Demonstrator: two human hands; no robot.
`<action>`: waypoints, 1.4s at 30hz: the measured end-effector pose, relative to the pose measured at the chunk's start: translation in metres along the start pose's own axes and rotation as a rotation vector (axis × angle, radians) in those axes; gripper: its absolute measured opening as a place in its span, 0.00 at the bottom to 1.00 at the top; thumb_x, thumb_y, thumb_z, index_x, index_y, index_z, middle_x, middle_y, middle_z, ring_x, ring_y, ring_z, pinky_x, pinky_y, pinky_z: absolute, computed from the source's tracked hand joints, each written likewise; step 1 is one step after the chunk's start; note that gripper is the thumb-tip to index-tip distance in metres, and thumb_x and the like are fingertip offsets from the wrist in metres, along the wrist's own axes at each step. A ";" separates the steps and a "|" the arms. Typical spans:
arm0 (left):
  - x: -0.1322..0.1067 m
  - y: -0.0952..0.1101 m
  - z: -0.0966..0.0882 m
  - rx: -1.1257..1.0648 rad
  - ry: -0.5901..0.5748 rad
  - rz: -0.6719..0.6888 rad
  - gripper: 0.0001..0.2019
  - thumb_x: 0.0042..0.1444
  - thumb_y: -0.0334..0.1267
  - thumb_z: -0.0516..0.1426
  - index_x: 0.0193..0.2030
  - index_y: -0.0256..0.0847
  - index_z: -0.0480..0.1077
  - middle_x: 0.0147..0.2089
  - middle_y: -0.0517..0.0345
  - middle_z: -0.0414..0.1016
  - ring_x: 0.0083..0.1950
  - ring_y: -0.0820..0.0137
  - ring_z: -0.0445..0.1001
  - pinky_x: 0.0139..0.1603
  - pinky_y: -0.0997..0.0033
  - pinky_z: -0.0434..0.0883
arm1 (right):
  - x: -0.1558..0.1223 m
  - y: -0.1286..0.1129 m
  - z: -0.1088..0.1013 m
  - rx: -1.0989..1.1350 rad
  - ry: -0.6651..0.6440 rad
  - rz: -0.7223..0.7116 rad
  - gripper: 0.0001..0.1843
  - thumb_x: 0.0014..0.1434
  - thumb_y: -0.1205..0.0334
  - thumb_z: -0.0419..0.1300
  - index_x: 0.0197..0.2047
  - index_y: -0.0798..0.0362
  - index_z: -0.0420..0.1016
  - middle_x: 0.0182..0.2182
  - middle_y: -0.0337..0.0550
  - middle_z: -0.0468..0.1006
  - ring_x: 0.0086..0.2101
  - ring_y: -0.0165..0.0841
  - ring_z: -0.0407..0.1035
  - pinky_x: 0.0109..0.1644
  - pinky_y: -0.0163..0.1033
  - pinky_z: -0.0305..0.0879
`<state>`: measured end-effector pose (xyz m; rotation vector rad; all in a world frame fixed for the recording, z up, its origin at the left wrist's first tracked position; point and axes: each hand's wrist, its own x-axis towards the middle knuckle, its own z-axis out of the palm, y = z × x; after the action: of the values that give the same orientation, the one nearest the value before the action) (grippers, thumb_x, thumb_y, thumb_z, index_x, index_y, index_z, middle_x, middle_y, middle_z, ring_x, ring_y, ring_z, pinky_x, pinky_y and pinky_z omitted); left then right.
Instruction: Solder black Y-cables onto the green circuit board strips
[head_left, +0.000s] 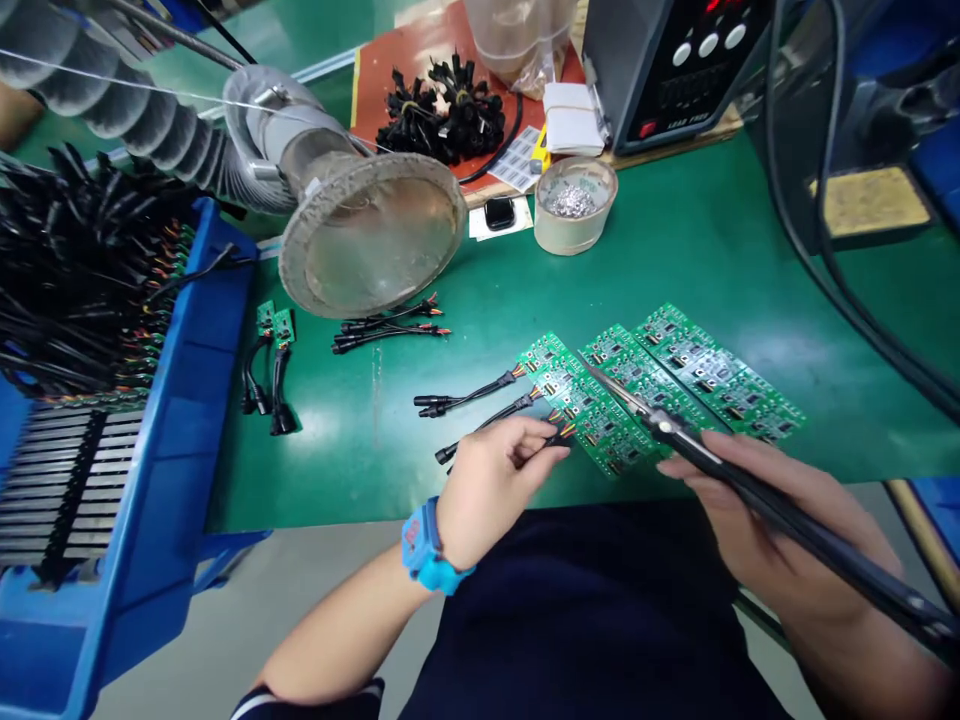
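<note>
My left hand (506,480), with a blue watch on its wrist, pinches a short black cable (557,437) whose coloured wire ends meet the edge of the nearest green circuit board panel (592,410). In my right hand (780,510) is a soldering iron (720,465), its tip above the boards and pointing up and left. Two other black cables (495,385) run left from the same panel, their wires at its edge. Two further board panels (637,370) lie to the right, partly under the iron. My left fingers hide most of the held cable.
A fume extractor hood (375,240) hangs over loose cables (390,328). At left stands a blue bin (217,300) of cables, beside two finished-looking cable boards (281,328). Behind are a solder-scrap ring (576,230), the soldering station (675,70) and a sponge (870,200); a cord hangs right.
</note>
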<state>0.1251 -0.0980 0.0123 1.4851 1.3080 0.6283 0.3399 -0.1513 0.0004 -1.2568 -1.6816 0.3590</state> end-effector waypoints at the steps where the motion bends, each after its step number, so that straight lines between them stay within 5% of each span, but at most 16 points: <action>1: -0.001 -0.002 0.002 0.140 -0.006 0.076 0.06 0.53 0.34 0.59 0.38 0.36 0.72 0.30 0.57 0.73 0.31 0.73 0.71 0.33 0.72 0.71 | -0.003 0.000 -0.004 -0.012 0.001 -0.037 0.24 0.50 0.75 0.61 0.51 0.53 0.69 0.32 0.42 0.78 0.32 0.33 0.73 0.38 0.39 0.72; 4: -0.003 -0.006 0.005 0.373 -0.034 0.200 0.07 0.56 0.33 0.57 0.41 0.36 0.73 0.35 0.54 0.73 0.35 0.71 0.72 0.38 0.70 0.71 | -0.008 -0.003 -0.015 -0.035 -0.054 -0.064 0.14 0.49 0.74 0.59 0.41 0.53 0.71 0.28 0.41 0.76 0.28 0.32 0.71 0.29 0.37 0.71; 9: -0.003 -0.004 0.008 0.455 -0.052 0.188 0.09 0.57 0.34 0.56 0.42 0.37 0.73 0.36 0.54 0.72 0.34 0.70 0.72 0.37 0.69 0.71 | -0.006 -0.009 -0.021 0.001 -0.231 -0.045 0.09 0.51 0.73 0.57 0.36 0.53 0.68 0.21 0.36 0.71 0.23 0.28 0.68 0.23 0.32 0.67; 37: -0.005 -0.006 0.012 0.516 -0.024 0.224 0.08 0.58 0.35 0.55 0.43 0.37 0.72 0.35 0.55 0.71 0.32 0.71 0.71 0.36 0.70 0.72 | -0.008 -0.009 -0.018 -0.020 -0.259 0.019 0.07 0.52 0.71 0.56 0.33 0.49 0.67 0.21 0.34 0.73 0.22 0.28 0.69 0.22 0.34 0.67; 42: -0.005 -0.005 0.012 0.526 -0.018 0.227 0.08 0.58 0.35 0.55 0.43 0.37 0.71 0.35 0.54 0.71 0.33 0.71 0.72 0.37 0.69 0.73 | -0.012 -0.006 -0.020 -0.015 -0.144 0.057 0.06 0.50 0.70 0.58 0.32 0.50 0.69 0.20 0.35 0.73 0.21 0.29 0.69 0.23 0.34 0.68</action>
<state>0.1321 -0.1075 0.0047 2.0828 1.3643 0.4263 0.3529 -0.1699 0.0076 -1.3192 -1.7746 0.4819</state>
